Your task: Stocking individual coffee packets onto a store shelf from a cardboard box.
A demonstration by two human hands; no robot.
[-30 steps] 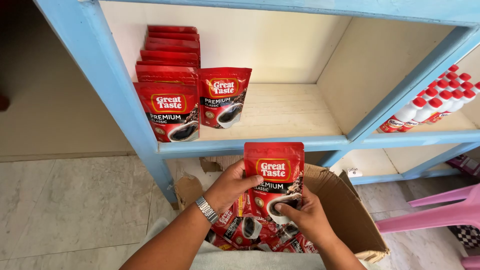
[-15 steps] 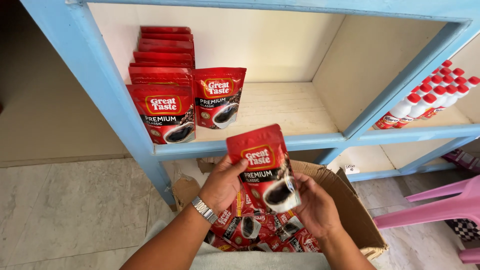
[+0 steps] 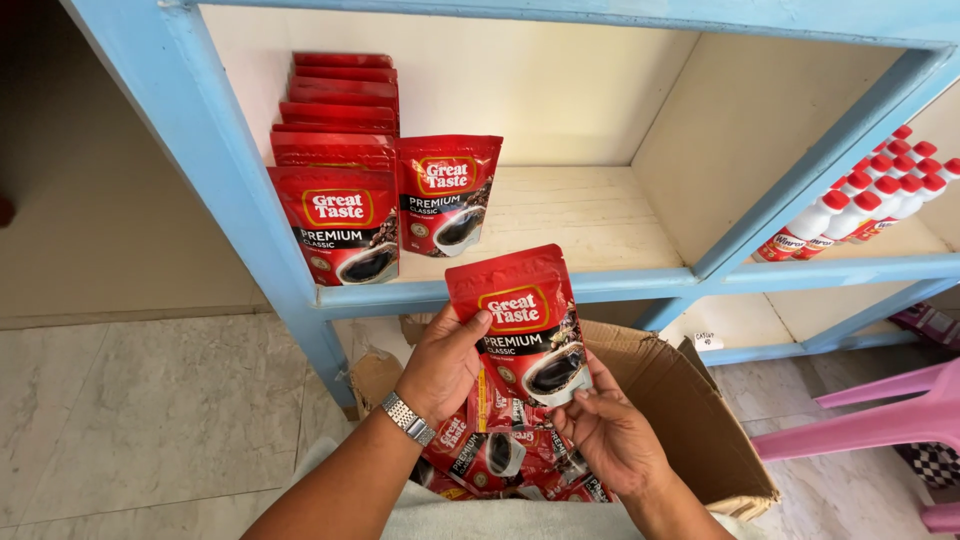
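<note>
pouch [image 3: 520, 320] raised since before, both hands gripping it, box [image 3: 690, 420] below, shelf [image 3: 560, 215] ahead

Bright, even daylight, sharp focus, soft shadows, perhaps slight wide-angle bending at edges.

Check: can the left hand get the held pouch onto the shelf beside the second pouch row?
Probably yes. Both hands, left hand and right hand, hold the red pouch just below the shelf. The board right of the front standing pouch is bare and open-fronted.
</note>
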